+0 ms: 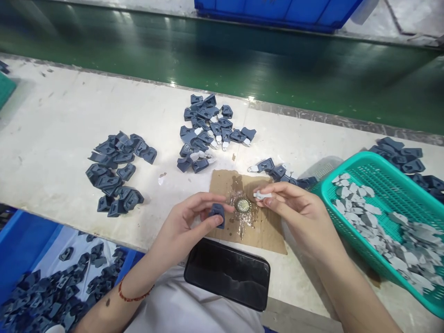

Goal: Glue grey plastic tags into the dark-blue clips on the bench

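Observation:
My left hand point(197, 217) pinches a dark blue-grey plastic part point(217, 215) between thumb and fingers, over the left side of a brown cardboard piece point(267, 231). In my right hand point(294, 201) a small light grey part point(262, 195) is held by the fingertips, its narrow end pointing left. Between the hands, a small round container point(243, 205) sits on the cardboard amid shiny wet smears. The two held parts are apart. Beyond the cardboard lie dark parts, some with light grey pieces attached point(208, 122).
A green basket point(374, 162) of light grey pieces stands right. A black phone point(227, 274) lies at the front edge. Dark parts form a pile point(118, 171) at left and fill a blue bin point(21, 236) below. A green conveyor belt point(222, 60) runs behind.

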Available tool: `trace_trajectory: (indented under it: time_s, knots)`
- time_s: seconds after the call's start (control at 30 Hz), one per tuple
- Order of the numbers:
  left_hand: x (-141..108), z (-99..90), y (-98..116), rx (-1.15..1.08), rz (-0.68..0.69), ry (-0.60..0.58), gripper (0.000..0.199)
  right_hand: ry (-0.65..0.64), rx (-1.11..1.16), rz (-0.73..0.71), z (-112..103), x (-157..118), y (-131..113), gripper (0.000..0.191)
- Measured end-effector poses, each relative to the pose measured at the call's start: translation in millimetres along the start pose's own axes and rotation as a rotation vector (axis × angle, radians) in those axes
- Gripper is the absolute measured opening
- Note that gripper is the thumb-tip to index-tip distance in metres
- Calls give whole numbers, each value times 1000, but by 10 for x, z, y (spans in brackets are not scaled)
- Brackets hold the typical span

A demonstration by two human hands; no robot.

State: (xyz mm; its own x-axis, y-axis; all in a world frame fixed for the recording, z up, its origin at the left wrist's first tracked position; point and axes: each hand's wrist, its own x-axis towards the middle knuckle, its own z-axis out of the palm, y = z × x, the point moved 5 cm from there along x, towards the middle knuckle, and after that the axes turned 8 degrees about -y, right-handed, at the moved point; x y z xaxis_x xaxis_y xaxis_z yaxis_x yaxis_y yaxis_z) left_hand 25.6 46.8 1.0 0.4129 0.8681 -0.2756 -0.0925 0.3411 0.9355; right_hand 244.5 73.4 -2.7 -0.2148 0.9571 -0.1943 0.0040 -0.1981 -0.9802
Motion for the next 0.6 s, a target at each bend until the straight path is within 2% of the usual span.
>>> trace_trajectory:
  time_s: [0.17,0.37,0.47,0.6]
  knots:
    - [42,40,-55,-120,-28,-19,15,9,-280,-150,33,-32,-131,8]
    - [44,55,-101,-179,-54,-17,15,-110,-712,-345,130,-116,-240,14]
    - [29,54,-69,-131,-7,-8,8,-149,-788,-464,172,-145,-260,18]
    - [13,103,-52,-127,41,-50,11,-194,-848,-518,219,-145,-207,22]
